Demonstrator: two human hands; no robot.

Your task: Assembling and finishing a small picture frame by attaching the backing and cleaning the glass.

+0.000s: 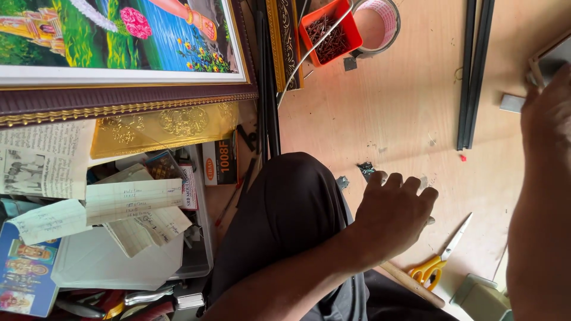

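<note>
From the head view, the left hand (395, 215) rests palm-down with fingers spread on the wooden floor (404, 107) near yellow-handled scissors (439, 257), while the right hand (548, 110), its grip hidden, reaches a grey metal piece (552, 59).

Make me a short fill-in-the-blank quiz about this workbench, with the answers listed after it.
1. The left hand rests palm down on the wooden ____.
2. The scissors have ____ handles.
3. The nails lie in a ____ tray.
4. The roll of tape lies just to the ____ of that tray.

Answers: floor; yellow; red; right
</note>
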